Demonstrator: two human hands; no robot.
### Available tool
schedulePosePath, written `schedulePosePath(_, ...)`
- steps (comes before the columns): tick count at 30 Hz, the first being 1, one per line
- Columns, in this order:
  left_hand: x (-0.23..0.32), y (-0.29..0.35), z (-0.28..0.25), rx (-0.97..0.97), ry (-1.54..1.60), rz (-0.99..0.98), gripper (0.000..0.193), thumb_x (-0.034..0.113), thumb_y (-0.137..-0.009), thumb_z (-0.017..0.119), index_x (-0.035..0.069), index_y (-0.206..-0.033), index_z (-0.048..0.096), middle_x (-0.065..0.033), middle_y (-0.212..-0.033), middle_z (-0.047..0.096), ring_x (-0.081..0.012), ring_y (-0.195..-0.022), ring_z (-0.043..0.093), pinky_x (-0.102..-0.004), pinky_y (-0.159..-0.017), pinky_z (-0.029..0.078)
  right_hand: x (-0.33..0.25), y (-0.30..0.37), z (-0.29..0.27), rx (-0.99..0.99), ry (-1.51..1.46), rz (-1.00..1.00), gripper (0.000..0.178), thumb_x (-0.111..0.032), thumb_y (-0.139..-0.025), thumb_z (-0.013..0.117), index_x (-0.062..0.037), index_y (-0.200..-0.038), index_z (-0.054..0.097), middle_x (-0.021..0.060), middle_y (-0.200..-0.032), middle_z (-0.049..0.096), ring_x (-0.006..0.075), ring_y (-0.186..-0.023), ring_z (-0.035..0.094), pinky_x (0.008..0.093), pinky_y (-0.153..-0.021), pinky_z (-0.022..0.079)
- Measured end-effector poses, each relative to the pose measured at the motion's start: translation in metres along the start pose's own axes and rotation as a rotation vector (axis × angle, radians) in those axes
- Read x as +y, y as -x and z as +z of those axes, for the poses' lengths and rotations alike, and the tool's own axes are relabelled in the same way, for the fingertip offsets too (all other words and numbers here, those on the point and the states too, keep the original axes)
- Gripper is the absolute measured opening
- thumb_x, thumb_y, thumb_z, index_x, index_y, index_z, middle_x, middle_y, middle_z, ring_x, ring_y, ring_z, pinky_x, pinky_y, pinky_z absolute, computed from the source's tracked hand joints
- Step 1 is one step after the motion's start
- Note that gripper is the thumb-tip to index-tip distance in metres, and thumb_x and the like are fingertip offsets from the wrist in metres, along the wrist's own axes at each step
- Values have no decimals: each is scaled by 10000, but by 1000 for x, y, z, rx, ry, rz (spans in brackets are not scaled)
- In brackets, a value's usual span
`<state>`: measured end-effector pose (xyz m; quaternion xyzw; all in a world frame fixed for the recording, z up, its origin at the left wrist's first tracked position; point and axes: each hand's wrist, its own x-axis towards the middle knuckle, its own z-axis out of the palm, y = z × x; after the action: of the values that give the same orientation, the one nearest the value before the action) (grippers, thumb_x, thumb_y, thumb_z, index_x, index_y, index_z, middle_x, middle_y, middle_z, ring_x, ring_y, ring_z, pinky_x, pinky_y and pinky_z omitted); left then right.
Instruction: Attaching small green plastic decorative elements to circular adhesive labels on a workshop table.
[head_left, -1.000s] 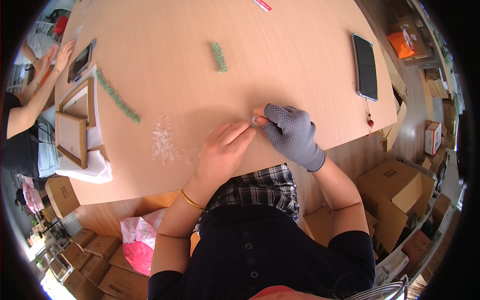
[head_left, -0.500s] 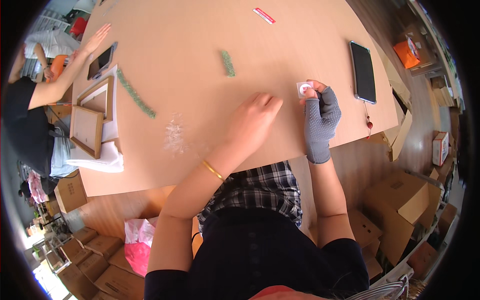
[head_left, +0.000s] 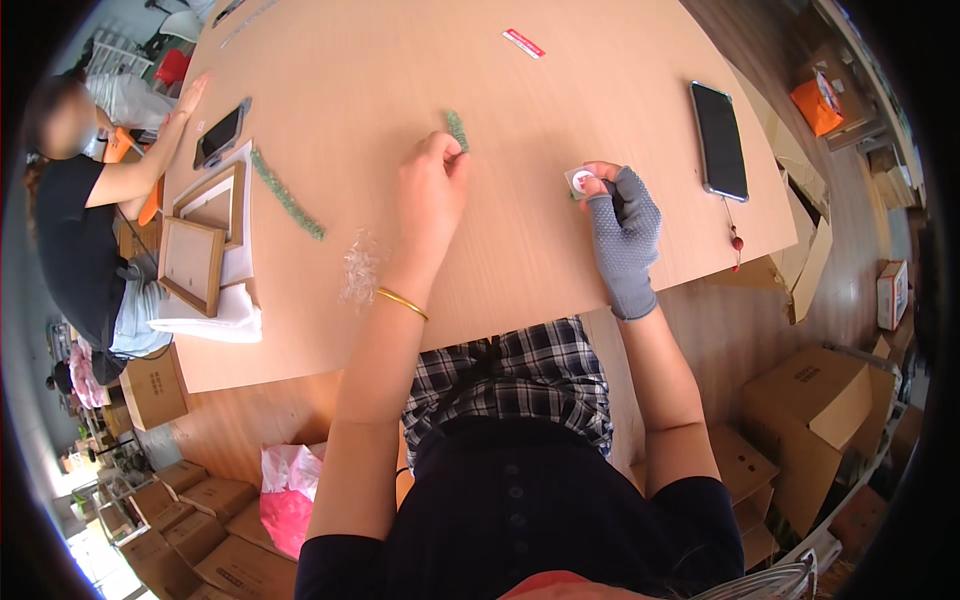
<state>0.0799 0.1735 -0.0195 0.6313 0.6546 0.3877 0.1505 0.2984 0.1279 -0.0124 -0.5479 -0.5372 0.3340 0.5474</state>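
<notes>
My bare left hand, with a gold bangle at its wrist, is closed at the near end of a short green textured strip lying on the table. Its fingertips overlap that end. In a grey dotted fingerless glove, my right hand pinches a small clear square packet with a round white-and-red sticker between thumb and fingers. A longer green strip lies curved to the left. Beside my left wrist is a loose heap of small clear pieces.
Wooden frames rest on white sheets at the left edge, near a phone. Another phone with a beaded strap lies right. A red-and-white label is farther back. A co-worker sits left. Cardboard boxes stand on the floor.
My left hand has moved forward and left, to the short green strip. The right hand, still pinching the packet, has shifted slightly left. The view has shifted a little.
</notes>
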Motion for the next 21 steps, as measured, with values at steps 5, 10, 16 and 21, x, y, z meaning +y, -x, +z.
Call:
schedulePosePath(5,-10,12,-14,-32,41,54,144,19,-897,753,15,-1040,735,-93,-841,740,-154,-712,682,-299,-675,561,-1,1,0,11,-35,-12,158,-134,-1023,666,-9,-1100,725,57,-872,732,75,-733,654,238,-689,532)
schedulePosePath(10,11,63,-33,-220,97,30,144,-2,-907,730,43,-1043,743,-79,-873,741,-147,-761,699,-293,-683,563,-1,2,2,-10,-27,10,143,-118,-1009,673,-8,-1084,725,50,-854,719,73,-701,628,242,-673,522)
schedulePosePath(16,30,81,-45,-493,57,251,170,-36,-854,668,32,-996,731,-127,-975,696,-309,-945,692,-421,-843,565,2,3,2,-10,-32,-10,146,-121,-1017,660,-3,-1081,719,46,-863,722,77,-701,631,244,-669,520)
schedulePosePath(21,22,82,-41,-491,37,345,157,17,-901,670,50,-1040,735,-82,-1102,683,-292,-1003,682,-407,-866,556,6,2,3,-22,-32,-27,156,-128,-1024,655,0,-1088,716,43,-864,723,77,-713,633,241,-679,520)
